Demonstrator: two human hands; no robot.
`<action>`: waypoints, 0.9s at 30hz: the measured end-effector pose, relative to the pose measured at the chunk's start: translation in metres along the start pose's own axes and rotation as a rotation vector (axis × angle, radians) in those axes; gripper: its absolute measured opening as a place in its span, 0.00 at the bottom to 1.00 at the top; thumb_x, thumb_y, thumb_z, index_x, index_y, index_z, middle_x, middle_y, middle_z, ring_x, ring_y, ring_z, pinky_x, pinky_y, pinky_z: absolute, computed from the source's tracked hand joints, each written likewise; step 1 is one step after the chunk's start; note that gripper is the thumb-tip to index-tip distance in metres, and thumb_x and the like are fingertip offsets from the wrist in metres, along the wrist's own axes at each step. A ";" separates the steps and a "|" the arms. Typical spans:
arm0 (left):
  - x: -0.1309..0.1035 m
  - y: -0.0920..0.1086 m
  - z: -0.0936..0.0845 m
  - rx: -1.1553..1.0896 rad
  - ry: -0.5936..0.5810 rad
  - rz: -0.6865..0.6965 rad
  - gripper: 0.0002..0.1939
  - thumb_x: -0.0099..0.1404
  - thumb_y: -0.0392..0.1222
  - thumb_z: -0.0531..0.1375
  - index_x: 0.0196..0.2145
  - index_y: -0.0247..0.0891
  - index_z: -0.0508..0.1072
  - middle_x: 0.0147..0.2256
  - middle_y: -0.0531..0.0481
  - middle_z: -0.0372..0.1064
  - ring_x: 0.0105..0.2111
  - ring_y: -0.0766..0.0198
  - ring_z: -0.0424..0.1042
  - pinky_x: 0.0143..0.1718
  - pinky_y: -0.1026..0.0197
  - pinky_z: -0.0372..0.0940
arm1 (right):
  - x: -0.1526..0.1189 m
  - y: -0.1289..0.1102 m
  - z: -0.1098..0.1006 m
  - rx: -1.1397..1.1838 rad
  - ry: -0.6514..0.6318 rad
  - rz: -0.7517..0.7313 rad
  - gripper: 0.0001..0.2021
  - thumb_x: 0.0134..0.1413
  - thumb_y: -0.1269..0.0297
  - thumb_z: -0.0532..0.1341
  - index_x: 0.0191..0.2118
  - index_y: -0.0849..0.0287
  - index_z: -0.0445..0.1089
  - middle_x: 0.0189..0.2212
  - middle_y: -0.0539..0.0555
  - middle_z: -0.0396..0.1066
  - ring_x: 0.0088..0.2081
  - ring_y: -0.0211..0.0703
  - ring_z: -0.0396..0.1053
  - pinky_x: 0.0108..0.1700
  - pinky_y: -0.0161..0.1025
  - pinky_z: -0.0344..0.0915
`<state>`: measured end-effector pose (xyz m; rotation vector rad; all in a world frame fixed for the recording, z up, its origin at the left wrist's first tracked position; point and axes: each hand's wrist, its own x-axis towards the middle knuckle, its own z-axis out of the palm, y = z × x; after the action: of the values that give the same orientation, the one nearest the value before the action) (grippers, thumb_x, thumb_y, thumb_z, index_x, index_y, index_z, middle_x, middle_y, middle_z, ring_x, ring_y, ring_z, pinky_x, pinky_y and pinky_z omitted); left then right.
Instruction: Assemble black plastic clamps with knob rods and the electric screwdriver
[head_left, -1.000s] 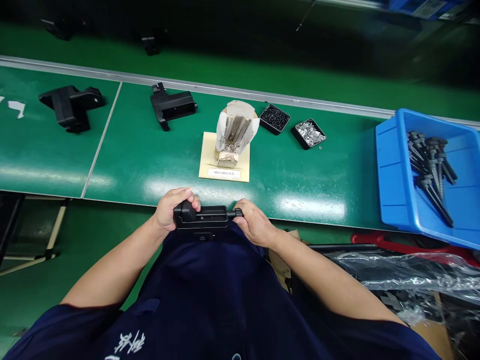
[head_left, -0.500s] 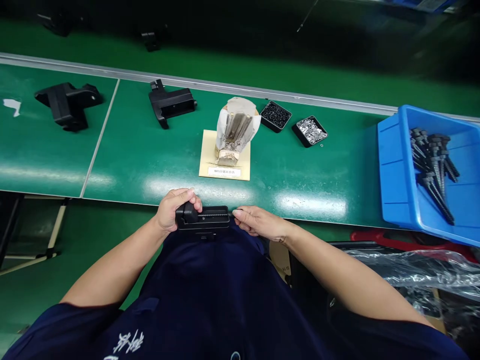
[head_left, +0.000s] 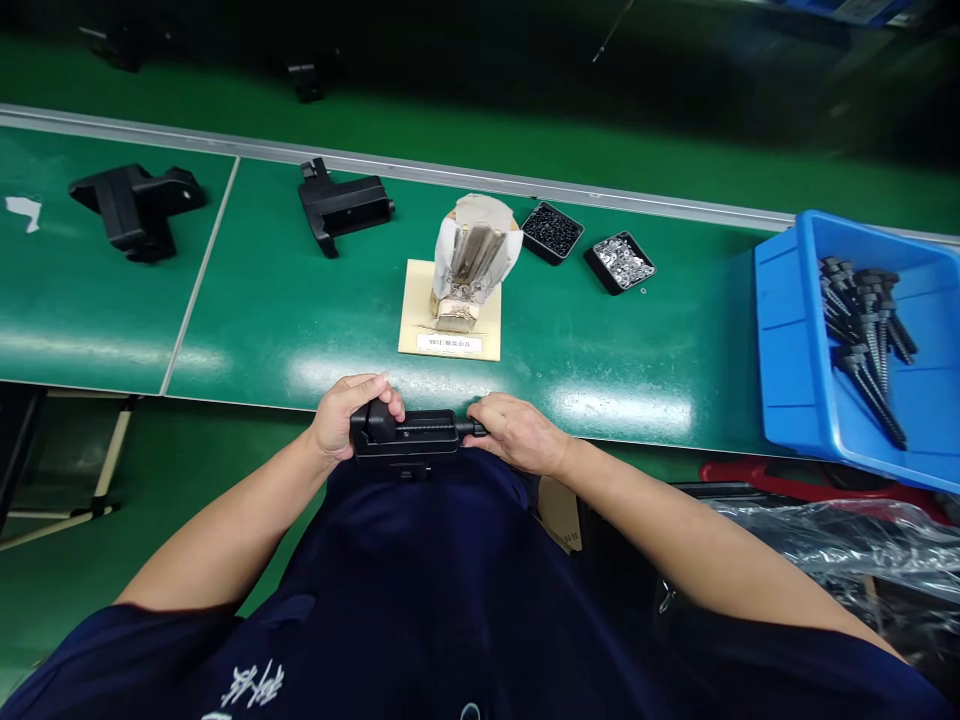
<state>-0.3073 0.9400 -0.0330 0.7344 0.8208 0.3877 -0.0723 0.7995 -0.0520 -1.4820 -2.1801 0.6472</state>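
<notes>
My left hand (head_left: pixel 339 418) grips the left end of a long black plastic housing (head_left: pixel 409 450), its thumb and fingers over a rounded block there. The housing lies level in front of my body, at the bench's near edge. Inside its open channel runs a ridged screw rod (head_left: pixel 429 430). Out of the right end sticks a dark knob (head_left: pixel 474 429), and the closed fingers of my right hand (head_left: pixel 521 432) are on it. Part of the knob is hidden by those fingers.
A stand (head_left: pixel 409 300) wrapped in worn material is on the green bench. Behind it are boxes of black screws (head_left: pixel 553 230) and washers (head_left: pixel 622 262). Two black brackets (head_left: pixel 135 210) (head_left: pixel 349 208) lie left. A blue bin (head_left: pixel 795 350) with several threaded rods (head_left: pixel 870 330) stands right.
My right hand has turned at the housing's right end, its back now more upward and the knob more exposed. My left hand and the housing have hardly moved.
</notes>
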 end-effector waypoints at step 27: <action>-0.001 -0.001 0.000 0.007 -0.005 0.027 0.21 0.51 0.52 0.72 0.20 0.34 0.69 0.21 0.48 0.69 0.24 0.62 0.72 0.30 0.62 0.68 | -0.009 -0.020 -0.008 0.239 0.036 0.195 0.18 0.71 0.49 0.48 0.45 0.59 0.64 0.38 0.58 0.70 0.38 0.45 0.67 0.42 0.44 0.67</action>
<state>-0.3076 0.9393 -0.0331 0.7537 0.8088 0.4072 -0.0797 0.7858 -0.0343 -1.5744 -1.8705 0.9047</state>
